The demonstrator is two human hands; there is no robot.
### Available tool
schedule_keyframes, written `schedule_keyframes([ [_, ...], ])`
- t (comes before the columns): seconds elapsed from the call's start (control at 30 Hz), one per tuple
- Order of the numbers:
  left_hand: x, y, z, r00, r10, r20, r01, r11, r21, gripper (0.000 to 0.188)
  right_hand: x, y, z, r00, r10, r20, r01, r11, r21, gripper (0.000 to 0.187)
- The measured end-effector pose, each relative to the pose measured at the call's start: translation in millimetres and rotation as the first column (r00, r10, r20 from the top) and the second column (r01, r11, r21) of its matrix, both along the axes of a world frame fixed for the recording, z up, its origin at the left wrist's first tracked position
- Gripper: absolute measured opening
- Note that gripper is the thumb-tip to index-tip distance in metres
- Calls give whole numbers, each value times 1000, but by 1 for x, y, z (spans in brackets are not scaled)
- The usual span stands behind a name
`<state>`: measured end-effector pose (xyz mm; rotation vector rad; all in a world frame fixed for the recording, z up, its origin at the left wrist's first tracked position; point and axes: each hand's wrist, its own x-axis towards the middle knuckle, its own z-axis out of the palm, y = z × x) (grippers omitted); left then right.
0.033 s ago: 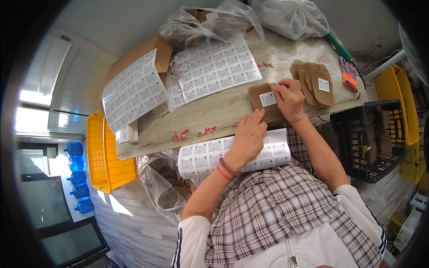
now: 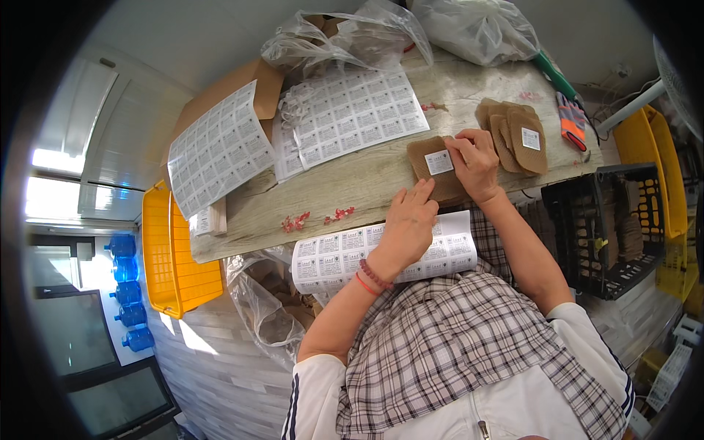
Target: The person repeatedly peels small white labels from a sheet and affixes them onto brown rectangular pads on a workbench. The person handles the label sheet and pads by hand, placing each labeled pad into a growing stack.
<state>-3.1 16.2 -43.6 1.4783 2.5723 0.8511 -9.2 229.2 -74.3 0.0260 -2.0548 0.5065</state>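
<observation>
A brown, textured square pad with rounded corners lies on the table under both my hands. A white printed label sits on its face. My right hand is closed in a pinch at the label's right edge. Stretched fingers of my left hand rest flat on the pad's near edge. To the right, overlapping brown pads are piled up, the top one bearing a white label. A sheet of labels lies across my lap, partly beneath my left forearm.
More label sheets lie at the table's back left, one curling sheet against cardboard. Clear plastic bags line the back. An orange-and-grey glove is at the right. A black crate and yellow basket flank the table.
</observation>
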Motion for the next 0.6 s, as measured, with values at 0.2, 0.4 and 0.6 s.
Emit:
schedule_keyframes([
  [0.2,2,2,2,999,-29,36,27,999,38,10,0,3,-19,992,109,58,-72,893,-445,12],
  [0.4,-1,-1,1,985,47,168,-53,998,30,10,11,22,10,996,-27,-83,-30,786,-618,12],
  [0.6,-11,5,22,867,194,459,-207,978,-24,12,33,130,49,939,-295,179,345,821,-455,18],
])
